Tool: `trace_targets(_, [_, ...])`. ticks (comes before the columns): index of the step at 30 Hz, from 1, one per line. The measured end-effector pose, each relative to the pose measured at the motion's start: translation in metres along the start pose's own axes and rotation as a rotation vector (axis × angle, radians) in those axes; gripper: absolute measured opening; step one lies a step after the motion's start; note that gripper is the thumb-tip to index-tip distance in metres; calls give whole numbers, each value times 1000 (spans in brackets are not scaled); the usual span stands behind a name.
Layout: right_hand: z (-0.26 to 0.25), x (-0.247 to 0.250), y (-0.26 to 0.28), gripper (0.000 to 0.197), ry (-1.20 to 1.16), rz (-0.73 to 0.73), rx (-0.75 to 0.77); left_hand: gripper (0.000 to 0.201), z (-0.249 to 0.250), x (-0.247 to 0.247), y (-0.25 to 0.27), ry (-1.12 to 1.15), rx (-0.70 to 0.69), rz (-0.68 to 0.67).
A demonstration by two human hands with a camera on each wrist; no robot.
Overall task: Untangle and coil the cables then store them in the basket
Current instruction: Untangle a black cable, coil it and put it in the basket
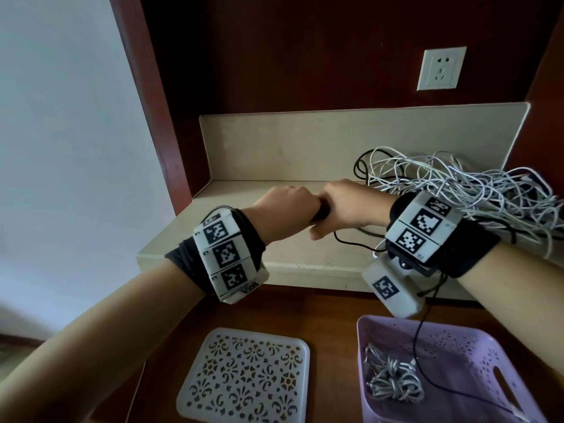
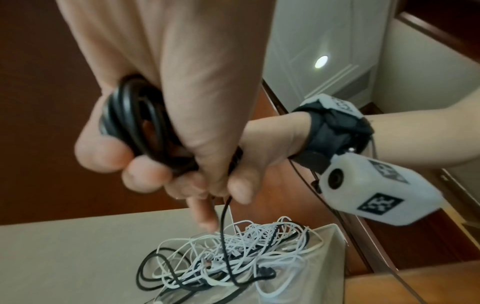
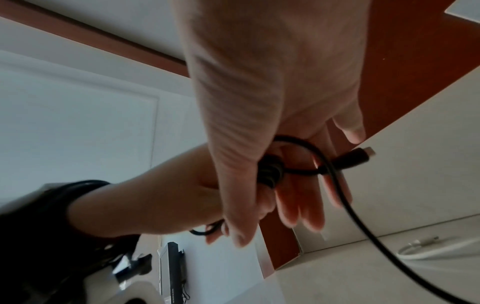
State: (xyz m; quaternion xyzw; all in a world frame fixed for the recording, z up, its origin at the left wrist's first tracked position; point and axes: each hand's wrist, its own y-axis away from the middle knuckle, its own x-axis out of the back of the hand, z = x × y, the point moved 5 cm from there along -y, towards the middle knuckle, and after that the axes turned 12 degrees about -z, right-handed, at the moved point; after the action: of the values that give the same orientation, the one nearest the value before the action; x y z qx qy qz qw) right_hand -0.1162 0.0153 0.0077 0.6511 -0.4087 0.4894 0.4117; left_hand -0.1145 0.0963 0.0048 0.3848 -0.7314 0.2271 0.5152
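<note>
A black cable coil (image 1: 320, 215) sits between my two hands above the beige ledge (image 1: 232, 239). My left hand (image 1: 283, 209) grips the coil (image 2: 132, 119) with its fingers curled round the loops. Pressed against it from the right, my right hand (image 1: 345, 206) pinches the free run of the same black cable (image 2: 224, 216), which drops into the tangle of white and black cables (image 1: 464, 190) at the ledge's right end. The cable's plug (image 3: 359, 157) sticks out past a loop in the right wrist view. The purple basket (image 1: 476, 352) holds one coiled grey cable (image 1: 393, 381).
A white perforated lid (image 1: 244, 377) lies on the wooden surface left of the basket. A wall outlet (image 1: 442, 68) is on the dark wood panel above the ledge. A loose white cable end (image 3: 420, 242) lies on the ledge. A thin black wire hangs from my right wrist over the basket.
</note>
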Motion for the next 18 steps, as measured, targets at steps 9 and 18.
trace_targets(9, [6,-10,4,36,79,0,-79,15,9,10,-3,-22,44,44])
trace_targets(18, [11,1,15,40,260,-51,-61,20,-6,10,-2,445,-137,-96])
